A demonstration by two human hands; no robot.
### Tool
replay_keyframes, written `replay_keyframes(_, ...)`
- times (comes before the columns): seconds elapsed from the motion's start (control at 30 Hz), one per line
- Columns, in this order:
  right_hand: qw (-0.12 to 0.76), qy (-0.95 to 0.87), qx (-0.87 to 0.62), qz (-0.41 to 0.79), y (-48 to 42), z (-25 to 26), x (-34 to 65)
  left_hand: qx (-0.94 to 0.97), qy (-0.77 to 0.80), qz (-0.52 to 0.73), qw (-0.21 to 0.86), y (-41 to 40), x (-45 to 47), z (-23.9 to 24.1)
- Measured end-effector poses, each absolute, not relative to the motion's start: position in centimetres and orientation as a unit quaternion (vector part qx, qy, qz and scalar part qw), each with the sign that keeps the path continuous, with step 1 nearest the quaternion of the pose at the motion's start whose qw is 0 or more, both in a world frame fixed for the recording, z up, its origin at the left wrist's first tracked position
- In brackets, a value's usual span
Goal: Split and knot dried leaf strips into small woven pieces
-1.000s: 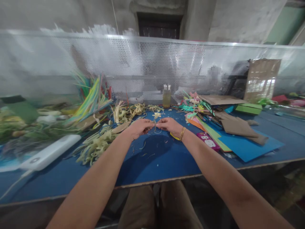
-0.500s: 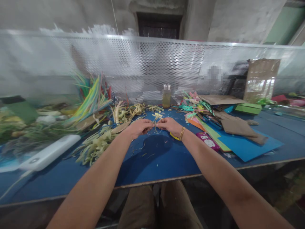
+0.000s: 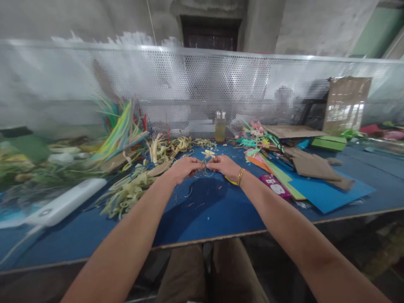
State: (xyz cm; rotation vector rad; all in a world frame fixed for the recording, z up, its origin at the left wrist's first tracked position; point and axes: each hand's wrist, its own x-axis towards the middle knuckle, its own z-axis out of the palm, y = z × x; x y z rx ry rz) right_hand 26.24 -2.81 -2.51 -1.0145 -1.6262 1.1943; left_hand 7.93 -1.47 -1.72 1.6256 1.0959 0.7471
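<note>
Left hand [image 3: 184,168] and right hand [image 3: 224,165], fingertips almost meeting, each pinched shut on a thin straw strand [image 3: 205,167] stretched between them, long axis running hand to hand, its slack looping just below the fingers over the blue table [image 3: 208,214].

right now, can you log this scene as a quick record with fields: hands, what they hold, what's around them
left: the left hand pinches a thin strip
right: the right hand, a bracelet on its wrist, pinches the same strip from the other side
surface: blue table
to the left: a heap of leaf strips; a white box nearer the edge
to the right: a pink packet and brown paper
behind: a bottle in front of a mesh screen
</note>
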Motion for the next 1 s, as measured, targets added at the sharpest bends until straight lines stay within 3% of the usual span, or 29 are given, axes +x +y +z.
replay_keyframes(1.0,0.437,-0.65,-0.407,0.47,-2.4,-2.84,26.31,0.642,0.452,0.321,0.529,-1.76,8.04,-1.39)
